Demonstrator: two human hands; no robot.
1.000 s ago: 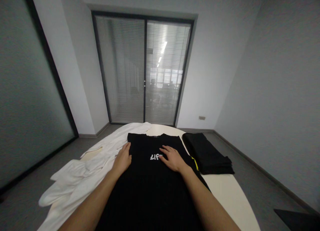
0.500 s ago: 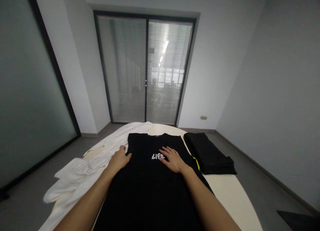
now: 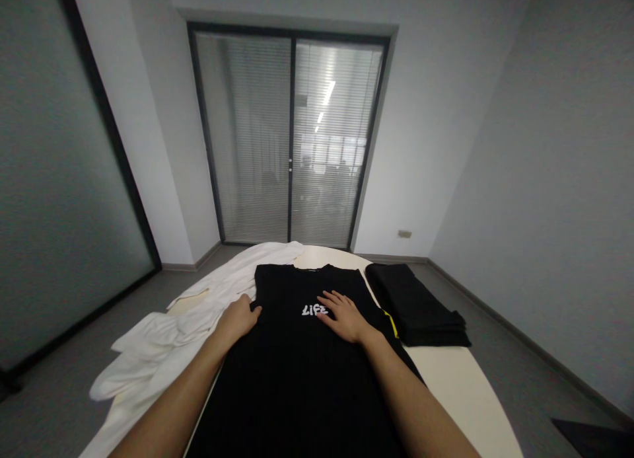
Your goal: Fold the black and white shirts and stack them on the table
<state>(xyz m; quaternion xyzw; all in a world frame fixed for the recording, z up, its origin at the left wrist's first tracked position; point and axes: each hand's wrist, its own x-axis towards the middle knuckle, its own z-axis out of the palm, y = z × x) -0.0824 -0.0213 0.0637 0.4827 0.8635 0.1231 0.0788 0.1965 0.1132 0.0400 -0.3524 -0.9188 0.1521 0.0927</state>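
The bottom of the frame cuts off the black shirt (image 3: 297,379), so you can't see its lower end. Your right hand (image 3: 345,318) hides a bit of the white letters (image 3: 311,310) on it, and they are hard to read. A yellow strip (image 3: 391,324) peeks out at the shirt's right side; you can't tell what it is part of. A dark thing (image 3: 594,438) is cut off at the lower right.

You have one black shirt, lying flat at the bottom middle on one pale table (image 3: 460,385). One stack of black cloth (image 3: 419,306) sits just right of it. White cloth (image 3: 163,345) lies in a heap on the left, too bunched up to count.

Your two arms reach up from the bottom. Your right hand is palm down on the shirt, fingers spread. Your left hand (image 3: 238,319) is bent at the shirt's left edge, thumb pointing in; you can't tell if it is pinching the cloth.
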